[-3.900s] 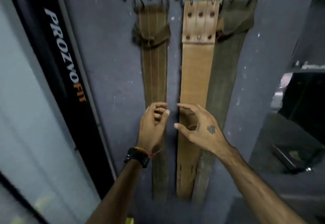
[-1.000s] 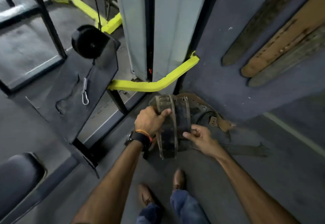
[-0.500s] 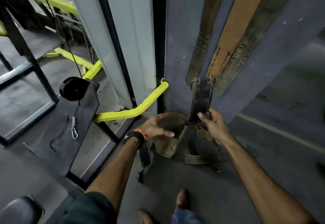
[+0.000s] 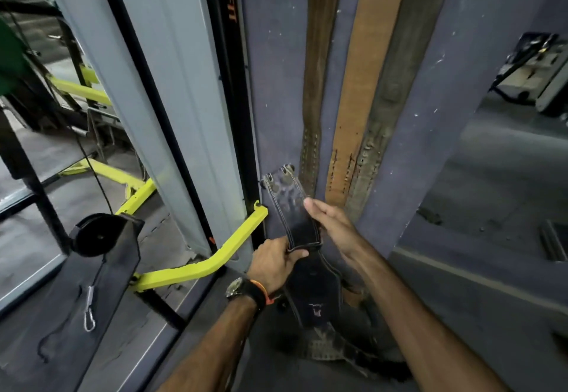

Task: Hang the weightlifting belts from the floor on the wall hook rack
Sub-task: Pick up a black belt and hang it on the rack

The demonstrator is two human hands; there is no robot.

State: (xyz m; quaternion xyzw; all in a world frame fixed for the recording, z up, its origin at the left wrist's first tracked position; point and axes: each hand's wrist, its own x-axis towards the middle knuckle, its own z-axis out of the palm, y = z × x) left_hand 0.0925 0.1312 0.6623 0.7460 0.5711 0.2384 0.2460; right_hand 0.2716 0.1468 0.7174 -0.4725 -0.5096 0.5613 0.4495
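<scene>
A black weightlifting belt [image 4: 295, 216] stands lifted off the floor in front of the blue-grey wall [image 4: 276, 84], its buckle end pointing up. My left hand [image 4: 273, 264] grips it at the middle with the thumb across its front. My right hand [image 4: 330, 222] holds its right edge higher up, fingers behind the strap. Its wide lower part [image 4: 316, 296] hangs toward the floor. Three belts hang on the wall: a dark brown one [image 4: 316, 69], a tan one [image 4: 365, 78] and a grey worn one [image 4: 396, 84]. The hook rack is out of view above.
Another belt [image 4: 335, 348] lies on the floor under my arms. A yellow frame bar [image 4: 215, 259] and a black cable machine with a pulley [image 4: 95, 235] and a carabiner [image 4: 89, 321] stand to the left. A grey panel [image 4: 172, 84] rises beside the wall.
I have risen from the floor with the black belt, and it is higher and straighter. My left hand has moved from the pile onto the belt's middle. The view has tilted up the wall.
</scene>
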